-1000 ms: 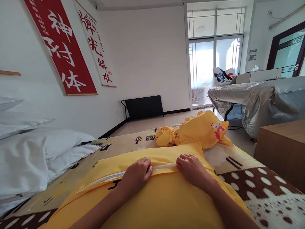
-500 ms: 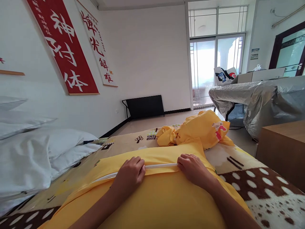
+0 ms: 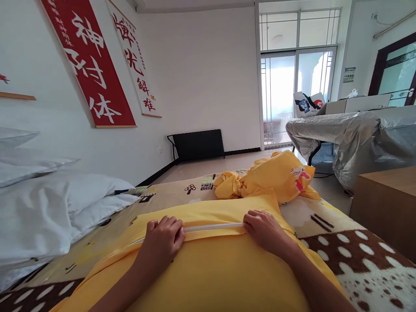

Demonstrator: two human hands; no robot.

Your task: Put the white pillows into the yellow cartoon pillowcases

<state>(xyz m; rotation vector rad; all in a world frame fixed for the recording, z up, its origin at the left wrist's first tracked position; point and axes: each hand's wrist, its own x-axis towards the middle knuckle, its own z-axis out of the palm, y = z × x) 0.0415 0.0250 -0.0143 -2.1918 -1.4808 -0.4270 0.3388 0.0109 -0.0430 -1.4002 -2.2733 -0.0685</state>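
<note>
A plump yellow pillowcase (image 3: 234, 273) lies in front of me, with a white zipper (image 3: 212, 227) running across it. My left hand (image 3: 163, 240) is closed over the zipper left of the middle; the slider itself is hidden under the fingers. Farther right, my right hand (image 3: 264, 227) pinches the yellow fabric at the zipper line. Between the two hands the zipper strip shows straight and taut. Beyond the pillowcase lies a bunched yellow cloth (image 3: 264, 175) with a printed pink and white figure.
Under everything is a patterned blanket (image 3: 344, 247) in beige and brown. White pillows (image 3: 35, 212) are piled at the left. A wooden cabinet (image 3: 383, 203) stands at the right, near a table with a silver cover (image 3: 347, 134). A black folded frame (image 3: 198, 145) leans by the far wall.
My left hand has slid left along the zipper, so a longer strip shows between my hands. My right hand has stayed almost in place.
</note>
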